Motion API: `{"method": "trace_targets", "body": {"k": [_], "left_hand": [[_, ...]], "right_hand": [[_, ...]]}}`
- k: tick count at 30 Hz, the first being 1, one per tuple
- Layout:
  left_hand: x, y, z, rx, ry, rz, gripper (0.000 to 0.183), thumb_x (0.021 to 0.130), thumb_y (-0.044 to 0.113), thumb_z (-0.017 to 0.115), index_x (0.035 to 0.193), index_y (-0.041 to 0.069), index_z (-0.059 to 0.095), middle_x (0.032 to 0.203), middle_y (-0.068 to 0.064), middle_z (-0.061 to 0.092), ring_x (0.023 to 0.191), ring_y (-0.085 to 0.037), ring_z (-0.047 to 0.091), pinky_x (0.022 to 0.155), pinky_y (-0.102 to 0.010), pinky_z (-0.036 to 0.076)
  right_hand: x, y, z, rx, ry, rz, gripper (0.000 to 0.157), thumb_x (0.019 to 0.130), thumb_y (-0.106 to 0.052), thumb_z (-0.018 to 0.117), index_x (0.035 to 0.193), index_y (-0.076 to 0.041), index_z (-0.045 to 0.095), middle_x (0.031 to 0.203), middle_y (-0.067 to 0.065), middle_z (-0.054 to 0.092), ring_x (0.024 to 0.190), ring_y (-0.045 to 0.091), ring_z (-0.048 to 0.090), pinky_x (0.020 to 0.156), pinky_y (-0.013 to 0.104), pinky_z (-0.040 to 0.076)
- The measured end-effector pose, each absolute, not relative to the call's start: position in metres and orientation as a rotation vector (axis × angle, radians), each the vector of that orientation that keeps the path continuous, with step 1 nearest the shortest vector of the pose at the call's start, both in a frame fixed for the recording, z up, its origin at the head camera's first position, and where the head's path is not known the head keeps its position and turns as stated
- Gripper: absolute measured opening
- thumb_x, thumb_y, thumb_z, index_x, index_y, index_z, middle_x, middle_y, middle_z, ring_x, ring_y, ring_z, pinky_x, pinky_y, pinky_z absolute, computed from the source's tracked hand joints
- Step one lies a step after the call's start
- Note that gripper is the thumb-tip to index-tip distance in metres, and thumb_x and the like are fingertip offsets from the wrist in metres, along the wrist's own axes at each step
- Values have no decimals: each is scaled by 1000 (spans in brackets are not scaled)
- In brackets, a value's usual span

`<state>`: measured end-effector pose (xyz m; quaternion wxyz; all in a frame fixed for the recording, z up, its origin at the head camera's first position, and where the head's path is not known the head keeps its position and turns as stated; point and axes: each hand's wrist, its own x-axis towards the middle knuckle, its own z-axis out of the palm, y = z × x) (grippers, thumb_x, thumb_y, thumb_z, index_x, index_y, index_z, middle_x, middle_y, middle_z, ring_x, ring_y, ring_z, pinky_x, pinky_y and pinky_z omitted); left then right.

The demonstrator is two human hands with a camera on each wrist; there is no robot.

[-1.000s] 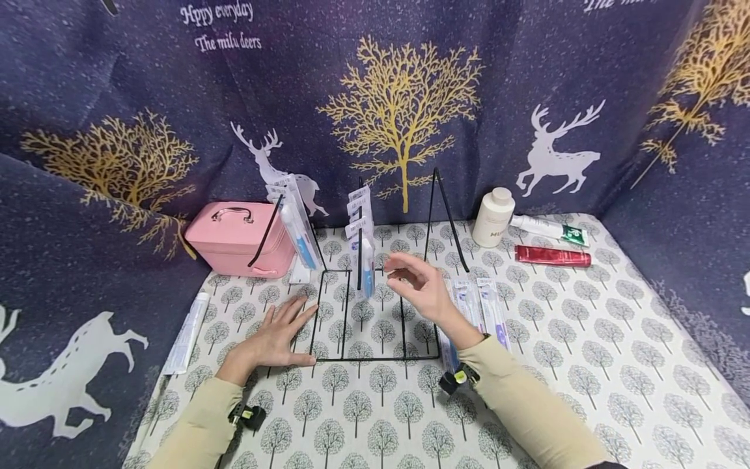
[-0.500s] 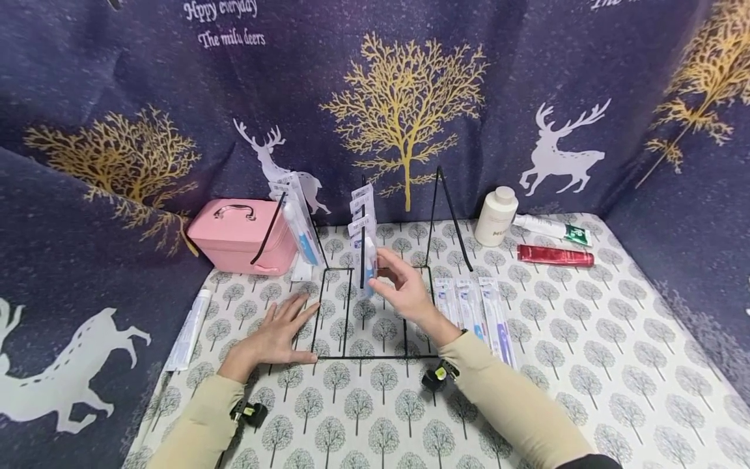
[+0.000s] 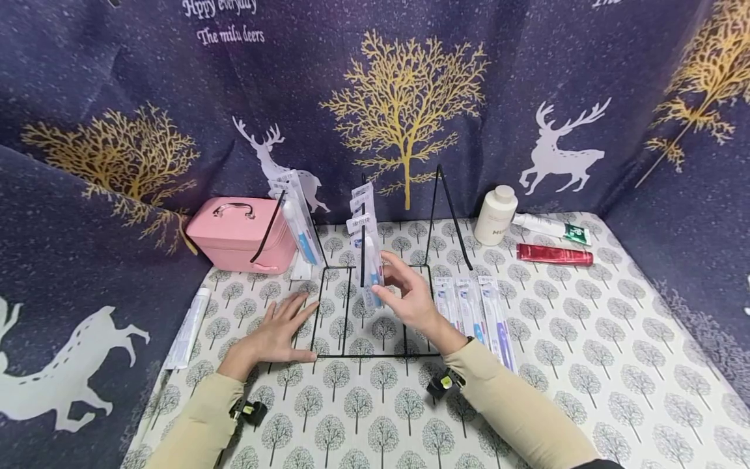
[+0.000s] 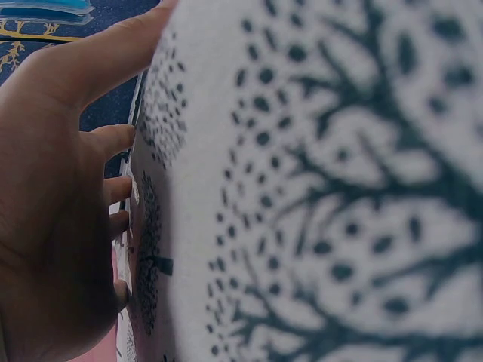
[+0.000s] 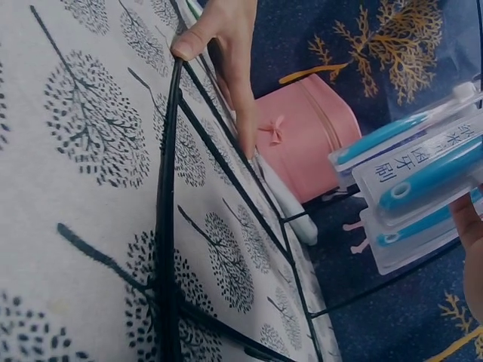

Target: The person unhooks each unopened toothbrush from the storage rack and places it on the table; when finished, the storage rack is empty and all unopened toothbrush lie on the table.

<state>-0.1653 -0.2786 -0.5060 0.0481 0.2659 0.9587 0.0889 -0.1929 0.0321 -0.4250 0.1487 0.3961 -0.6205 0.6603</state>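
My right hand (image 3: 413, 303) pinches the lower part of the front packaged toothbrush (image 3: 372, 260), a clear pack with a blue handle. This pack hangs on the middle arm of a black wire rack (image 3: 351, 356), with more packs behind it. In the right wrist view, fingertips touch a blue toothbrush pack (image 5: 423, 177) at the right edge. My left hand (image 3: 278, 335) rests on the tablecloth, fingers spread, the thumb by the rack base's front left corner. In the left wrist view that hand (image 4: 45, 188) lies against the cloth, holding nothing.
More toothbrush packs (image 3: 300, 228) hang on the rack's left arm, before a pink case (image 3: 234, 238). Several packs (image 3: 498, 322) lie right of the rack. A white bottle (image 3: 495, 215), a white-green tube (image 3: 551, 228) and a red tube (image 3: 554, 255) are back right; another tube (image 3: 189, 329) lies left.
My right hand moved left to the front toothbrush pack on the middle arm and took hold of it. That pack's lower end has shifted slightly right and toward me. My left hand stayed put.
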Motion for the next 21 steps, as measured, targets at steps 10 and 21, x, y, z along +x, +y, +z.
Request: {"method": "trace_targets", "body": {"k": [10, 21], "left_hand": [[-165, -278, -507, 812, 2921, 288, 107, 66, 77, 54, 147, 18, 17, 153, -15, 8, 138, -40, 7, 103, -70, 9], [-166, -277, -507, 816, 2925, 276, 107, 66, 76, 54, 147, 17, 17, 153, -16, 8, 138, -40, 7, 102, -70, 9]], "right_hand": [[-180, 43, -420, 1285, -1701, 1793, 65, 65, 24, 63, 124, 23, 35, 80, 28, 62, 65, 28, 60, 59, 36, 56], [-153, 53, -416, 1345, -1722, 1776, 67, 63, 23, 64, 124, 20, 37, 82, 27, 62, 68, 27, 62, 63, 36, 57]]}}
